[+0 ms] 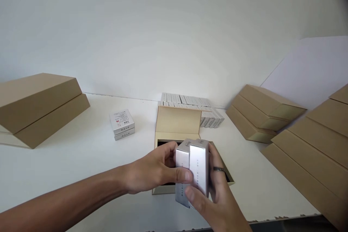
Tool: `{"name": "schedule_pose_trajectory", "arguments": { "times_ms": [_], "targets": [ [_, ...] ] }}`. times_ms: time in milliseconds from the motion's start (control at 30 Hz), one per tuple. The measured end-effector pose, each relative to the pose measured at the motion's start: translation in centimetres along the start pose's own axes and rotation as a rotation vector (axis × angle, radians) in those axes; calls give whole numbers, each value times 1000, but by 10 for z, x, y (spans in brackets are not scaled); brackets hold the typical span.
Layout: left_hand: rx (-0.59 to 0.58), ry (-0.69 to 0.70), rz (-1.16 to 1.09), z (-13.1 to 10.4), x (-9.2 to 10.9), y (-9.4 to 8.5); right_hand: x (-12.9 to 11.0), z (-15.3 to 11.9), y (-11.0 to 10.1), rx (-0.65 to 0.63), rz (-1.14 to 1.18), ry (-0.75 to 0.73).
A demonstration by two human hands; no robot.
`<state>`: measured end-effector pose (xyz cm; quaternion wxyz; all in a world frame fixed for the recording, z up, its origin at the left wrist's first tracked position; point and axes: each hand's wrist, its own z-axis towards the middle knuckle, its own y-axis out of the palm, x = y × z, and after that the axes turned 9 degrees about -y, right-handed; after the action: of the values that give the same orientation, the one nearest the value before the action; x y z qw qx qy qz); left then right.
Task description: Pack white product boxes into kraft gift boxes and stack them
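Two small silvery-white cartons (198, 163) are held upright side by side over the front of an open box. My left hand (160, 168) grips them from the left, thumb across the front of the left carton. From the right my right hand (214, 192), with a dark ring on one finger, is closed around the right carton. Behind and beneath them sits the open gift box (178, 119), cream-coloured with a dark interior and its lid raised at the back. My hands and the cartons hide most of its inside.
Two silvery cartons (122, 124) lie stacked to the left. Rows of similar cartons (213, 117) stand behind the raised lid. Brown-tan boxes (40, 105) are stacked at the left, with more tan boxes (261, 112) at the right. The white table's front edge (282, 218) runs below.
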<state>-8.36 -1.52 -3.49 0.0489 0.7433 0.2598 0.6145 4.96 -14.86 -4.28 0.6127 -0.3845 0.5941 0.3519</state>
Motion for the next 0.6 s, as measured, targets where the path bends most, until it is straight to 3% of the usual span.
{"name": "schedule_pose_trajectory", "arguments": {
  "times_ms": [200, 333, 467, 600],
  "targets": [
    [23, 101, -82, 0, -9, -7, -14, 9, -5, -175, -481, -134],
    [85, 152, -67, -12, -15, -6, -18, 38, -21, -339, -621, -206],
    [313, 255, 201, -39, -30, -13, -29, 84, -45, -642, -826, -210],
    [604, 142, 502, -60, -57, -30, -33, 115, -44, -858, -1116, -129]
  ]
}}
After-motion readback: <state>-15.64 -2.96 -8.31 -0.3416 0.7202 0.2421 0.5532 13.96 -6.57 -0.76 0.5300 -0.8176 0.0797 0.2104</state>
